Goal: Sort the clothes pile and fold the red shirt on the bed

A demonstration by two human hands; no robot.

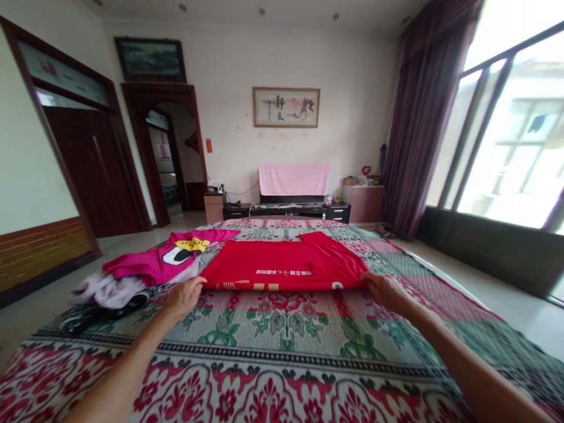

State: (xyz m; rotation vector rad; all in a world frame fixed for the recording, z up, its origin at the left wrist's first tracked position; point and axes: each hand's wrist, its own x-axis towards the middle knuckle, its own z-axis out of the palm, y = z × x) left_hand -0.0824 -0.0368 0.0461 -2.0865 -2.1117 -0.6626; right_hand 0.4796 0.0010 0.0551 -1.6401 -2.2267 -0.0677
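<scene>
A red T-shirt (264, 258) with white and gold print lies folded lengthwise on the patterned blanket (282, 346), its near edge stretched between my two hands. My left hand (185, 295) pinches the near left corner. At the near right corner, my right hand (383, 289) grips the fabric the same way. One sleeve of the shirt shows on the far right side. Left of the shirt, close to my left hand, is a pile of clothes with a magenta top (150, 262) uppermost, bearing a yellow and white print.
Pale and dark garments (114, 294) lie under the magenta top at the blanket's left edge. Beyond the far edge stands a low black cabinet (339, 212) with a pink cloth (294, 178) above it. A window (515, 135) and purple curtain (409, 129) are at the right.
</scene>
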